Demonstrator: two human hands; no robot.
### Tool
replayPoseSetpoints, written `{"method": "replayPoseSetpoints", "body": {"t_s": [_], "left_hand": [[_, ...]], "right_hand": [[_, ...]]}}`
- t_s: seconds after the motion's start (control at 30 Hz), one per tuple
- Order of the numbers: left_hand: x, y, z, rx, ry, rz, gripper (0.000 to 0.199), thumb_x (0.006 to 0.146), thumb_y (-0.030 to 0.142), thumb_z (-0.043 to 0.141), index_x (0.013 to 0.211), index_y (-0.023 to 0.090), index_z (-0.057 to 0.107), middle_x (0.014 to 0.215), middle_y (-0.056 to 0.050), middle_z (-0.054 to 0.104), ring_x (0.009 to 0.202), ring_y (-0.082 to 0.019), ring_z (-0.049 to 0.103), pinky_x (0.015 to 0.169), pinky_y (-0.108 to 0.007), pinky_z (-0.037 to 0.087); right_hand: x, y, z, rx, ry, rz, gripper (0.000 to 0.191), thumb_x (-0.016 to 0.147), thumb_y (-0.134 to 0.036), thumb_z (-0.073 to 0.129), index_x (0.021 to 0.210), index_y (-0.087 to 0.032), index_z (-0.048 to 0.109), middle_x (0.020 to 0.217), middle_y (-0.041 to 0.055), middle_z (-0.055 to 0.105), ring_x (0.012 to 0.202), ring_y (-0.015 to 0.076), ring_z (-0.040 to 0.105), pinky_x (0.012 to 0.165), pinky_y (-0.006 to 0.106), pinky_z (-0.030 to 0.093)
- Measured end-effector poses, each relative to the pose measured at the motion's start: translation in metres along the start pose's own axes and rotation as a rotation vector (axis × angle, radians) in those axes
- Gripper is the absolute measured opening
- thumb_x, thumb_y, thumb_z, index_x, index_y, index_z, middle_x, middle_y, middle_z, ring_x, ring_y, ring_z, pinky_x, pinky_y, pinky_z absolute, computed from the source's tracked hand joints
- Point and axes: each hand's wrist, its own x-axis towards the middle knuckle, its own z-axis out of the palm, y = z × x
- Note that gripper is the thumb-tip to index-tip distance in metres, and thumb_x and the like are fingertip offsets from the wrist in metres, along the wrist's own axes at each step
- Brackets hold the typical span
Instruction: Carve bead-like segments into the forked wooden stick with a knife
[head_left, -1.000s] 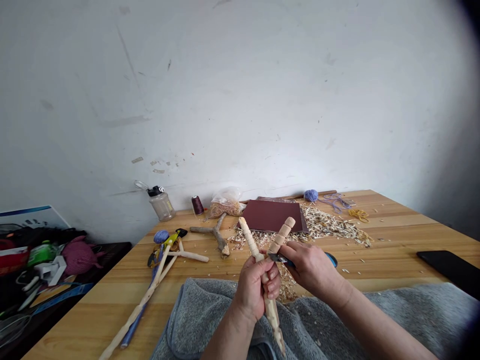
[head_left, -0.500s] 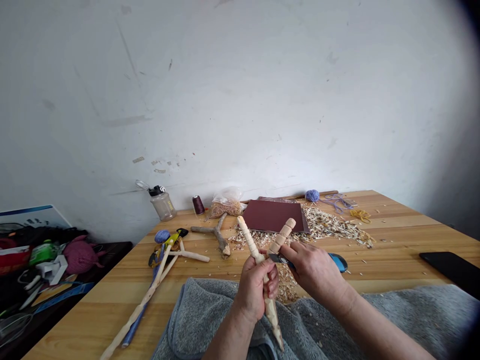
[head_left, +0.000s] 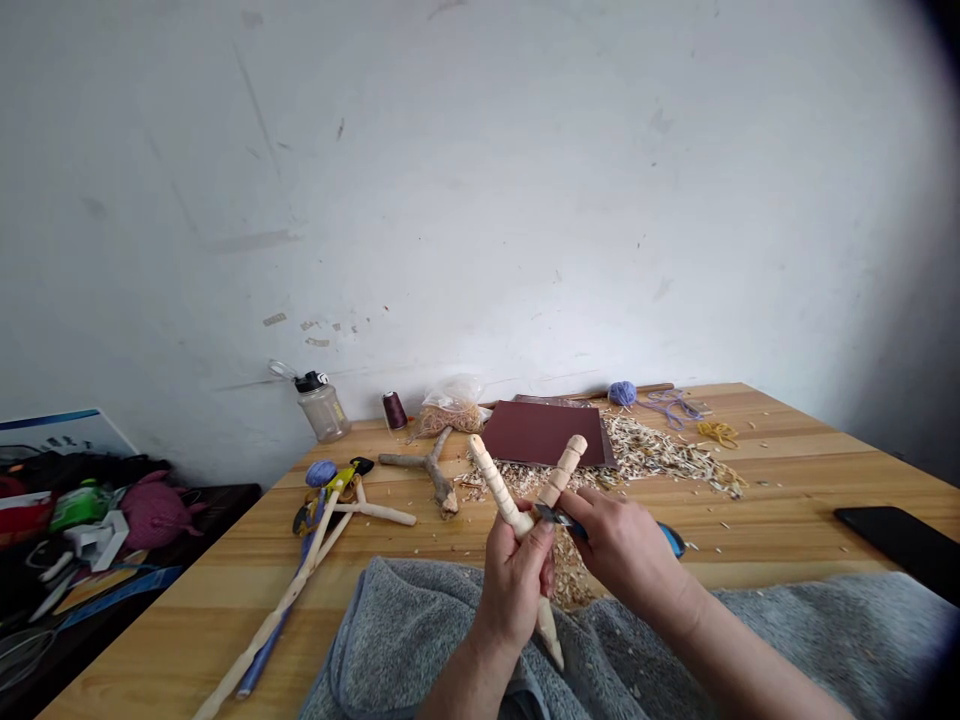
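My left hand (head_left: 514,585) grips a carved wooden fork (head_left: 496,488) upright above the gray towel (head_left: 420,630), and my right hand (head_left: 622,555) closes around a blue-handled knife (head_left: 670,540), its blade at the fork's crotch. Beyond them, wood shavings (head_left: 660,457) lie scattered on the counter (head_left: 772,535) around a dark sheet of sandpaper (head_left: 540,432). A forked branch (head_left: 431,470) sits to its left, and a phone (head_left: 892,535) lies at right.
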Motion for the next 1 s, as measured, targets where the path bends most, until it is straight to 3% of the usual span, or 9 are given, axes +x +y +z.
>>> {"method": "replayPoseSetpoints", "body": {"t_s": [0.1, 0.17, 0.3, 0.47, 1.0], "left_hand": [[0.002, 0.008, 0.0, -0.223, -0.076, -0.148, 0.026, 0.072, 0.034, 0.063, 0.078, 0.019, 0.042, 0.051, 0.008, 0.043, 0.035, -0.003, 0.032, 0.033, -0.015, 0.023], [0.003, 0.013, 0.0, -0.318, -0.099, -0.204, 0.026, 0.07, 0.031, 0.063, 0.072, 0.018, 0.041, 0.052, 0.007, 0.042, 0.035, -0.002, 0.031, 0.032, -0.015, 0.021], [0.004, 0.015, -0.003, -0.33, -0.082, -0.185, 0.026, 0.069, 0.03, 0.063, 0.072, 0.019, 0.04, 0.051, 0.006, 0.044, 0.034, -0.003, 0.033, 0.032, -0.014, 0.022], [0.005, 0.009, -0.006, -0.282, -0.043, -0.149, 0.028, 0.069, 0.032, 0.064, 0.083, 0.021, 0.043, 0.05, 0.007, 0.046, 0.034, -0.004, 0.035, 0.032, -0.014, 0.023], [0.005, 0.009, -0.004, -0.143, -0.002, -0.107, 0.036, 0.067, 0.036, 0.066, 0.088, 0.02, 0.042, 0.05, 0.008, 0.047, 0.035, -0.004, 0.035, 0.033, -0.015, 0.023]], "right_hand": [[0.002, 0.002, 0.002, 0.38, -0.035, -0.07, 0.019, 0.089, -0.024, 0.039, 0.094, -0.022, 0.058, 0.078, -0.001, 0.065, 0.07, 0.0105, 0.059, 0.06, 0.019, 0.037], [0.003, 0.002, 0.003, 0.479, -0.013, -0.069, 0.023, 0.091, -0.028, 0.037, 0.09, -0.021, 0.058, 0.074, -0.0011, 0.064, 0.067, 0.01, 0.058, 0.06, 0.019, 0.038], [0.0, 0.001, 0.003, 0.225, 0.035, -0.073, 0.018, 0.085, -0.021, 0.043, 0.093, -0.022, 0.058, 0.08, 0.0001, 0.063, 0.071, 0.0118, 0.058, 0.061, 0.021, 0.036], [-0.002, 0.004, 0.002, -0.145, 0.072, -0.095, 0.027, 0.077, -0.011, 0.046, 0.097, -0.025, 0.057, 0.077, -0.0005, 0.06, 0.07, 0.0125, 0.054, 0.058, 0.023, 0.029], [-0.001, 0.004, -0.006, -0.286, 0.085, -0.093, 0.018, 0.078, -0.01, 0.048, 0.088, -0.023, 0.055, 0.075, -0.0001, 0.057, 0.068, 0.012, 0.051, 0.056, 0.027, 0.024]]}}
